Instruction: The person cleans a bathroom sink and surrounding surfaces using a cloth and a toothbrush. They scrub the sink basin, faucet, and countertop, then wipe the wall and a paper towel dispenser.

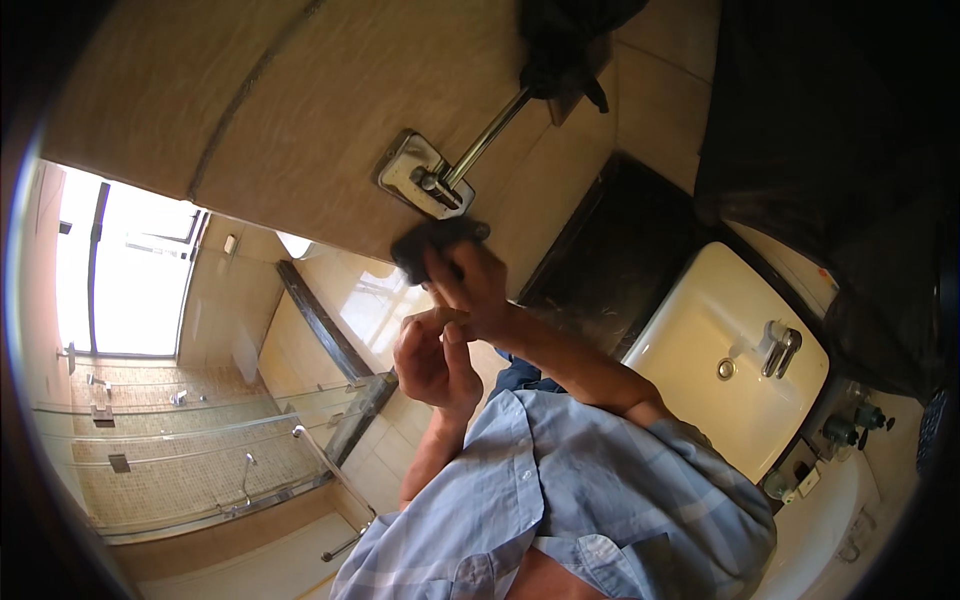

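My right hand (470, 285) is closed round a small dark object (415, 250), blurred and partly covered by the fingers; I cannot tell its kind. That object sits just below a chrome wall plate (405, 170) with a metal arm (490, 135) reaching up to a black fitting (560, 65). Just below the right hand, my left hand (432, 362) has its fingers curled in and the thumb up. Its fingertips come close to the right hand, and whatever they hold, if anything, is hidden.
A cream washbasin (670, 370) with a chrome tap (785, 352) stands at the right, beside a dark counter (600, 260). Several small bottles (840, 430) are near its lower right corner. Glass shower panels (200, 425) and a bright window (135, 270) lie to the left.
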`<state>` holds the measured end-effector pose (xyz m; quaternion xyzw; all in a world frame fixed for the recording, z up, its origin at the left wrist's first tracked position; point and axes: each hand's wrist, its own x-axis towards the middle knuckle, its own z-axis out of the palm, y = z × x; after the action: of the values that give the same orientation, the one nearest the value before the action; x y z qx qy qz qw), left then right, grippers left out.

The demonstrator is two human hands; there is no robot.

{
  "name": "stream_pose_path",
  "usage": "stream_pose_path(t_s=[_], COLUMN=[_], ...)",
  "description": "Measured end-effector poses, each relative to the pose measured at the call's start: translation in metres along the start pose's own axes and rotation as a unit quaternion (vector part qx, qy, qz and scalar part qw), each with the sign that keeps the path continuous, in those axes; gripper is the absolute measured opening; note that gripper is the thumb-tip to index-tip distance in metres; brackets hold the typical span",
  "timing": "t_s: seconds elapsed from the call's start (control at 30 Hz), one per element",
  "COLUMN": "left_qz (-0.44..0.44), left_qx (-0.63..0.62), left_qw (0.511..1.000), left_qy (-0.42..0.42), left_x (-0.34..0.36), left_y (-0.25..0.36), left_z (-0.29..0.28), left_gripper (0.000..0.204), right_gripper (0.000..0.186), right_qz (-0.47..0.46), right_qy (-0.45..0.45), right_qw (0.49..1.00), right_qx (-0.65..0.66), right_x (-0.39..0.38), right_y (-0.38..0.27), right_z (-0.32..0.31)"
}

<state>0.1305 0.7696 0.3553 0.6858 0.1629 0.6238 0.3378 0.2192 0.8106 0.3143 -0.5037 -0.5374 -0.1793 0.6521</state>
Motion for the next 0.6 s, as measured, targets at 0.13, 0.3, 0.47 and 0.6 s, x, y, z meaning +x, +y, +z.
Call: stream_pose_path(t_s=[0.13, 0.3, 0.47, 0.6], left_qz=[0.087, 0.103, 0.057, 0.031], left_qx=[0.046, 0.042, 0.003, -0.023], left_qw=[0.995, 0.993, 0.993, 0.992], left_qy=[-0.016, 0.04, 0.107, 0.122], left_x=[0.006, 0.013, 0.011, 0.003], left_y=[0.004, 0.016, 0.02, 0.007], left_z=[-0.004, -0.022, -0.033, -0.044], left_gripper=[0.033, 0.032, 0.027, 0.03], right_gripper=[0.039, 0.034, 0.039, 0.04], right_qz=[0.034, -0.015, -0.061, -0.082], right_qy=[0.0, 0.087, -0.002, -0.035], right_qw=[0.998, 0.992, 0.997, 0.994], right_qx=[0.053, 0.091, 0.056, -0.063], right_x=[-0.001, 0.059, 0.079, 0.033], right_y=[-0.007, -0.035, -0.057, -0.034], right_z=[-0.008, -0.051, -0.025, 0.022])
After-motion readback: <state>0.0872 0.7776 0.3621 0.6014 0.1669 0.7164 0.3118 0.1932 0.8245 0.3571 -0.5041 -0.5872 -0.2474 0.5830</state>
